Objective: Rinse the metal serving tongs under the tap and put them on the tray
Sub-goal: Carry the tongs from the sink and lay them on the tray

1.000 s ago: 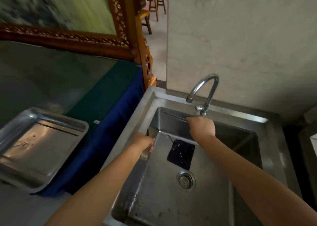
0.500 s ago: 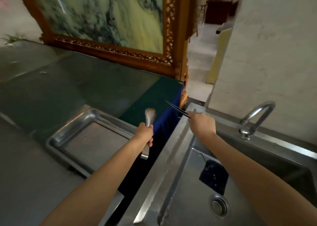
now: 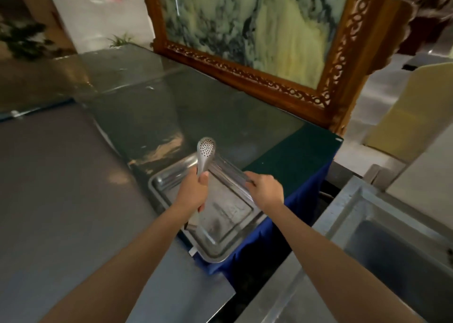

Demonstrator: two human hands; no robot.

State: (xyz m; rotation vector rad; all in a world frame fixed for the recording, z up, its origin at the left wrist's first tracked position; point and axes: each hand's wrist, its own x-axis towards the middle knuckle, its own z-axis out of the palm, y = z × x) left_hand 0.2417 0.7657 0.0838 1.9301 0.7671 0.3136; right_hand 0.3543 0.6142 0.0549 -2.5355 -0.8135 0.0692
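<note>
View from a person's head, looking down over a glass-topped counter [image 3: 208, 102]. Near the centre, the left hand [image 3: 193, 192] grips metal serving tongs [image 3: 206, 148] upright, with their perforated, spoon-shaped end pointing toward 12 o'clock above a shallow steel tray [image 3: 213, 256]. Just beside it, toward 3 o'clock, the right hand [image 3: 266, 190] pinches a thin strip [image 3: 232, 172], too blurred to identify, also over the tray. A blue cloth [image 3: 306, 190] hangs beside the tray. A steel sink [image 3: 348, 207] sits at 4 o'clock. A carved wooden frame [image 3: 245, 74] holding a green landscape panel stands at 1 o'clock.
</note>
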